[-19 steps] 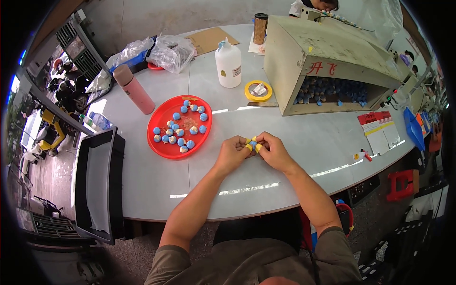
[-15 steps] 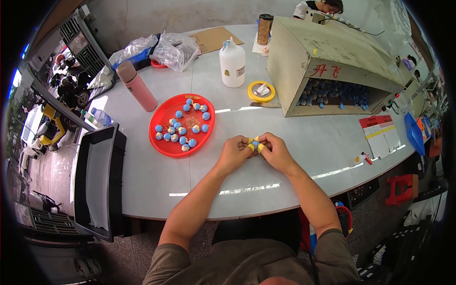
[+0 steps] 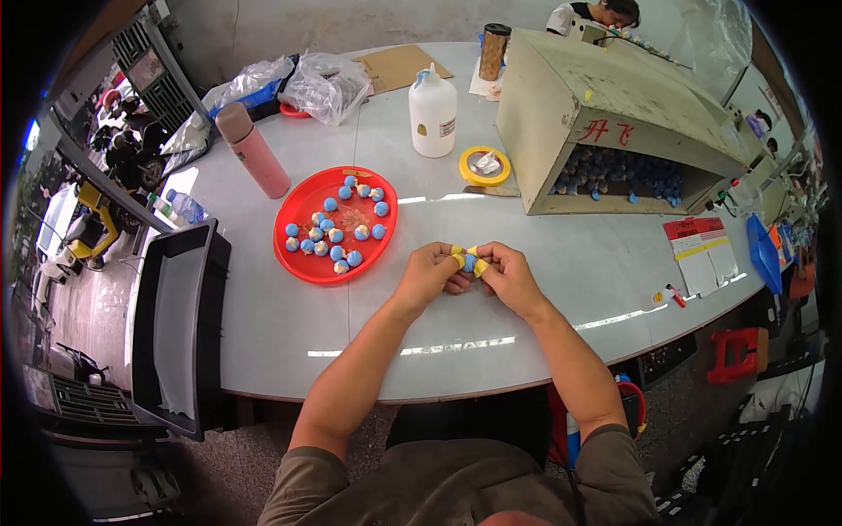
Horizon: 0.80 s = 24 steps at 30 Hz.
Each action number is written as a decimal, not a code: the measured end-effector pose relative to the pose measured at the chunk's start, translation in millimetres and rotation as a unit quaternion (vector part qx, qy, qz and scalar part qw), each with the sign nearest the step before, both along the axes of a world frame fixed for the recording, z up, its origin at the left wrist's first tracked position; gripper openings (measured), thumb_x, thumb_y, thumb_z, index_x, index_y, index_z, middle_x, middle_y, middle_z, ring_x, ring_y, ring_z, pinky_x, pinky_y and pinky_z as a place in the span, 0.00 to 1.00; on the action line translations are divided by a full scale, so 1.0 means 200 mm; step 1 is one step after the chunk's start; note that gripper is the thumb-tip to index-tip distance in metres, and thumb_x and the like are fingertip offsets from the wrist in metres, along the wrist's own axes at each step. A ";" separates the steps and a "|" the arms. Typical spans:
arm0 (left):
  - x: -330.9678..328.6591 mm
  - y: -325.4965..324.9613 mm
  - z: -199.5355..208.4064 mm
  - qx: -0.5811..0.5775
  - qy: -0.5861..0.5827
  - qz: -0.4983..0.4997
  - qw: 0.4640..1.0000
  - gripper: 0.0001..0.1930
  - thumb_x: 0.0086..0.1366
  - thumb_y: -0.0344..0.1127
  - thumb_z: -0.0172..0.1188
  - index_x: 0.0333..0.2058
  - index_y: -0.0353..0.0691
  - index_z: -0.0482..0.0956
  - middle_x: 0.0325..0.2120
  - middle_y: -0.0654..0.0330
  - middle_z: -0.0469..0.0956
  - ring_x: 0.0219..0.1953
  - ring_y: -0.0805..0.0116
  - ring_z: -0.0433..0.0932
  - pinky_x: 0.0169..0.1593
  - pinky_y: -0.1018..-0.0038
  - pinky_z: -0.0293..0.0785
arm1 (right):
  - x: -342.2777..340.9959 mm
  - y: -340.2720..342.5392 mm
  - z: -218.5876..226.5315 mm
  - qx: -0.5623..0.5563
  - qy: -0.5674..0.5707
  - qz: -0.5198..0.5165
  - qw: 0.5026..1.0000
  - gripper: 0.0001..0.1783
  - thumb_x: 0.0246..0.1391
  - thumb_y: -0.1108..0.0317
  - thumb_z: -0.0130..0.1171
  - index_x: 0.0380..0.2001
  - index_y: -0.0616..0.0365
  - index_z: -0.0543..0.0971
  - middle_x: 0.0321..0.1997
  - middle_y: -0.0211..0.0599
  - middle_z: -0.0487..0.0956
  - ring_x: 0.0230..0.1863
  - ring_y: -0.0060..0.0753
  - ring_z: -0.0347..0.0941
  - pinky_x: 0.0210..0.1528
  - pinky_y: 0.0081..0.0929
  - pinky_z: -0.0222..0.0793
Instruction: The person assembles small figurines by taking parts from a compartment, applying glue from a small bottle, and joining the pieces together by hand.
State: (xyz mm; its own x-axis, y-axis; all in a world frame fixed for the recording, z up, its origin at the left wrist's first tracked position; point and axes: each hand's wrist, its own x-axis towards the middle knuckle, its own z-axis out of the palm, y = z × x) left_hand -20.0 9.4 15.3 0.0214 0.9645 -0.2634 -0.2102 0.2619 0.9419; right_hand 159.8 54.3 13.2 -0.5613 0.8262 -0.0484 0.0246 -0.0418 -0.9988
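Note:
A small blue ball-like piece (image 3: 469, 264) is pinched between my two hands above the table. My left hand (image 3: 428, 275) grips it from the left, with thumb and forefinger closed. From the other side, my right hand (image 3: 510, 279) closes on the same piece with its thumb and forefinger. Yellow wraps cover those fingertips and hide part of the piece. To the left of my hands lies a round red tray (image 3: 294, 200) holding several blue-and-cream balls (image 3: 361, 232) of similar size.
A pink flask (image 3: 260, 158), a white squeeze bottle (image 3: 433, 118) and a yellow tape roll (image 3: 471, 178) stand beyond my hands. A metal box (image 3: 535, 114) filled with blue pieces is at the right back. A black bin (image 3: 215, 289) borders the table's left edge. A person (image 3: 605, 13) sits behind.
The view has shifted slightly. My fingers have adjusted a little around the blue piece, which both hands still hold in about the same place.

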 end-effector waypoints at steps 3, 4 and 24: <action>0.00 0.00 0.01 0.000 0.003 0.000 1.000 0.16 0.67 0.35 0.54 0.47 0.29 0.71 0.28 0.53 0.80 0.26 0.70 0.80 0.32 0.77 0.78 | 0.00 0.00 0.00 0.011 -0.003 0.002 1.000 0.08 0.63 0.69 0.53 0.43 0.60 0.75 0.33 0.25 0.77 0.25 0.10 0.65 0.26 0.11 0.62; 0.00 -0.01 0.02 0.000 0.003 0.000 1.000 0.16 0.67 0.35 0.54 0.47 0.29 0.71 0.28 0.53 0.80 0.26 0.70 0.80 0.32 0.77 0.78 | 0.00 0.00 -0.01 0.007 -0.006 0.001 1.000 0.08 0.63 0.69 0.53 0.43 0.60 0.75 0.33 0.25 0.78 0.25 0.10 0.66 0.26 0.11 0.62; -0.27 0.08 0.00 0.099 -0.374 0.318 0.866 0.18 0.75 0.36 0.38 0.53 0.27 0.66 0.51 0.50 0.74 0.53 0.61 0.76 0.51 0.75 0.80 | 0.25 0.28 0.04 -0.112 0.190 -0.371 0.902 0.14 0.55 0.76 0.52 0.46 0.58 0.74 0.30 0.30 0.74 0.21 0.19 0.67 0.22 0.17 0.59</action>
State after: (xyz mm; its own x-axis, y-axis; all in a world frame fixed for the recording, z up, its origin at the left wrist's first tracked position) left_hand -74.4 26.0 15.8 -0.4370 0.8689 -0.2327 -0.8226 -0.2814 0.4941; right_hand 209.0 109.9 21.7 0.1305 0.9746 -0.1818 -0.4357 -0.1084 -0.8935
